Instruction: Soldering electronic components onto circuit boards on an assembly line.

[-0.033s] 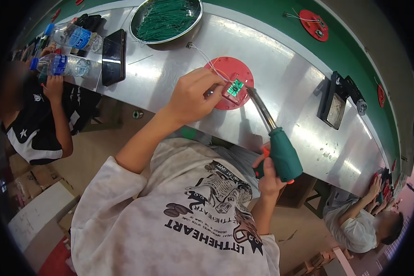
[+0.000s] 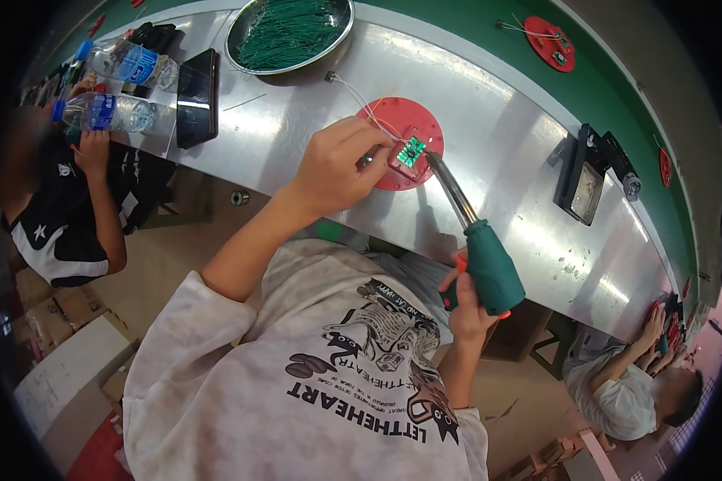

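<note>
My right hand [image 2: 470,311] is wrapped around the green handle of a soldering gun [image 2: 493,268]. Its metal barrel slants up and left, with the tip at the right edge of a small green circuit board [image 2: 411,152]. That board sits on a round red plate [image 2: 427,120] lying on the metal bench. At the board's left side, the fingers of my left hand [image 2: 341,160] are pinched together; what they grip is hidden. Thin white wires [image 2: 359,98] lead from a small connector [image 2: 330,77] to the board beside my fingertips.
A metal bowl of green wires [image 2: 289,36] stands at the back. A black phone [image 2: 197,100] and water bottles [image 2: 120,114] lie to the left. On the right are a black tray [image 2: 583,188] and a dark cylinder [image 2: 620,164]. Co-workers sit at both sides.
The soldering gun and my right hand have shifted very slightly left and upward. My left hand stays in place at the board.
</note>
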Demonstrator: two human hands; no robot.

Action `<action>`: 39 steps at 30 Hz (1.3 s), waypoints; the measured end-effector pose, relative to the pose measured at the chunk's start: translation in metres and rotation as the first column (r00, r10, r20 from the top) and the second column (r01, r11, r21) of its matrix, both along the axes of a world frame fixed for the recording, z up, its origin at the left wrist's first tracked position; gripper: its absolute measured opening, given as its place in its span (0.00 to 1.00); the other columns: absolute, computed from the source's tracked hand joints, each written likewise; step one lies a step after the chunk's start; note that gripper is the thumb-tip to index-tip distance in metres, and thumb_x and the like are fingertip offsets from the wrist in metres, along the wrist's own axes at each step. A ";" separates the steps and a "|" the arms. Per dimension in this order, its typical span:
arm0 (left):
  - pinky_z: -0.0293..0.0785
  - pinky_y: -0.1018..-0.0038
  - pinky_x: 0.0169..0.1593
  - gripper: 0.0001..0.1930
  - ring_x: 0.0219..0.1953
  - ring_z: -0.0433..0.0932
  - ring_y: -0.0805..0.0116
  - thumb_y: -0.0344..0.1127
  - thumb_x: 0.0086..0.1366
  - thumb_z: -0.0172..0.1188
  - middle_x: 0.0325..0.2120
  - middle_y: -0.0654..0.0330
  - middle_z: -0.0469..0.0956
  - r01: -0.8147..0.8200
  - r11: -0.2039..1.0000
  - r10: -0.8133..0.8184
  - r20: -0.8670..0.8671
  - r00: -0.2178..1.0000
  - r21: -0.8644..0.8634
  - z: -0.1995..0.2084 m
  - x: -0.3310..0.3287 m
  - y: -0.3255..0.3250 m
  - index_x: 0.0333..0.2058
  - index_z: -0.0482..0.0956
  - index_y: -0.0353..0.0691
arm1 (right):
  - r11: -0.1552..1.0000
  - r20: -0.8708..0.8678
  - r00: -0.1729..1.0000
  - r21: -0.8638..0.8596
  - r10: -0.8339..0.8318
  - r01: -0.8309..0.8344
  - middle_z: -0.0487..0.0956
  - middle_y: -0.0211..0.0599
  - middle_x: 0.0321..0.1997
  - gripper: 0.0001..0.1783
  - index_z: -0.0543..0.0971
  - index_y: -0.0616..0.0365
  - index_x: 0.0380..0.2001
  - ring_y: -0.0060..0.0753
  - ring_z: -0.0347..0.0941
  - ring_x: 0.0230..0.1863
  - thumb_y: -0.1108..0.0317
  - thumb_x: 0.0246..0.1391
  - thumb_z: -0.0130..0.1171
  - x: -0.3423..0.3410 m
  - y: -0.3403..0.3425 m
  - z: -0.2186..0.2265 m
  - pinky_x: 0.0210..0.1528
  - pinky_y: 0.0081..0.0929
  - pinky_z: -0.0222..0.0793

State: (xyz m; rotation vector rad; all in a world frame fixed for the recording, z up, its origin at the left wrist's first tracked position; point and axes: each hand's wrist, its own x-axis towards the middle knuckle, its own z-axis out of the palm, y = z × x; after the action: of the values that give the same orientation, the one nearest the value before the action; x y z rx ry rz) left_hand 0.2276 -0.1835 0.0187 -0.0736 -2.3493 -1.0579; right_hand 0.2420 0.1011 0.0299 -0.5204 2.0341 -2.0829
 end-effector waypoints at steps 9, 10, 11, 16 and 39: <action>0.77 0.66 0.30 0.07 0.27 0.80 0.57 0.22 0.52 0.67 0.26 0.56 0.80 -0.018 0.996 0.010 -0.098 0.995 -0.086 -0.003 -0.004 -0.002 0.32 0.81 0.36 | 1.000 0.048 0.999 0.011 0.014 -0.015 0.82 0.49 0.42 0.18 0.77 0.73 0.51 0.30 0.77 0.24 0.79 0.58 0.56 0.002 -0.010 -0.002 0.26 0.25 0.74; 0.76 0.66 0.30 0.08 0.27 0.80 0.58 0.22 0.52 0.67 0.26 0.57 0.80 -0.015 0.997 0.006 -0.107 0.994 -0.080 -0.004 -0.005 -0.002 0.32 0.82 0.36 | 0.997 -0.016 0.998 0.036 0.068 -0.067 0.79 0.52 0.46 0.18 0.75 0.72 0.54 0.33 0.76 0.25 0.75 0.63 0.53 0.001 -0.008 -0.005 0.23 0.25 0.74; 0.76 0.66 0.30 0.08 0.27 0.80 0.58 0.22 0.52 0.67 0.26 0.57 0.80 -0.016 0.997 0.007 -0.103 0.995 -0.079 -0.004 -0.005 -0.003 0.32 0.82 0.36 | 0.997 -0.012 0.998 0.037 0.069 -0.069 0.79 0.52 0.46 0.18 0.75 0.72 0.54 0.33 0.76 0.25 0.75 0.63 0.53 0.001 -0.009 -0.005 0.23 0.25 0.74; 0.73 0.69 0.28 0.09 0.24 0.77 0.60 0.19 0.53 0.67 0.24 0.55 0.78 0.010 0.998 -0.016 -0.115 0.993 -0.054 -0.005 -0.006 -0.002 0.34 0.83 0.34 | 0.998 0.008 0.998 0.032 0.057 -0.057 0.79 0.52 0.46 0.20 0.75 0.73 0.56 0.33 0.77 0.27 0.76 0.63 0.53 0.004 -0.013 -0.004 0.23 0.26 0.75; 0.73 0.69 0.28 0.07 0.24 0.76 0.62 0.20 0.54 0.66 0.25 0.56 0.78 -0.011 0.998 0.003 -0.117 0.993 -0.062 -0.005 -0.006 -0.001 0.33 0.83 0.35 | 0.989 0.015 0.991 -0.063 -0.136 0.136 0.79 0.56 0.42 0.24 0.74 0.76 0.50 0.36 0.75 0.17 0.63 0.62 0.56 -0.006 -0.008 -0.002 0.20 0.27 0.72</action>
State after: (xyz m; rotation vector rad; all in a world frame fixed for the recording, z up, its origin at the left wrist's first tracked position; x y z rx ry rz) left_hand 0.2216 -0.1846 0.0135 -0.1469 -2.2748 -0.9508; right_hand 0.2359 0.0931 0.0281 -0.3899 2.0564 -2.2297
